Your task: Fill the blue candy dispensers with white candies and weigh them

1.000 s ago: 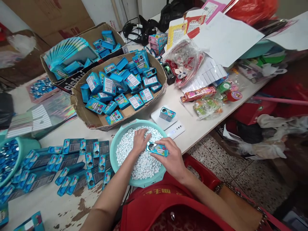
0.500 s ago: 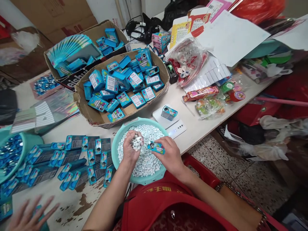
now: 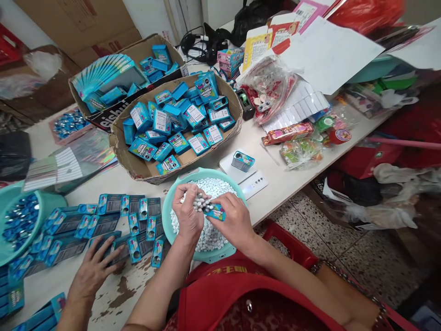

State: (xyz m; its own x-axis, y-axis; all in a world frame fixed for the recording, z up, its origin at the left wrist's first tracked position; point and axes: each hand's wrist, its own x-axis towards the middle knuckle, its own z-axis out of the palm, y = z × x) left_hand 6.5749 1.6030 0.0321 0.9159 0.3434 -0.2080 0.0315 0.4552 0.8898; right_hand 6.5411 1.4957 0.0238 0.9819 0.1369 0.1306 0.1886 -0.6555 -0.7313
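Note:
My left hand is curled around a heap of white candies over the green basin. In my right hand is a small blue candy box, tilted so its open end meets the candies at my left fingers. More white candies fill the basin below both hands. On a white scale, right behind the basin, rests another blue box.
A co-worker's hand spreads over rows of blue boxes at left. Behind the basin is a cardboard tray of blue boxes. A teal tub holds blue wrapped pieces. A red stool stands right of me.
My left hand and the box in my right hand have come together, with candies now at the box's opening. The co-worker's hand has moved up and right onto the boxes.

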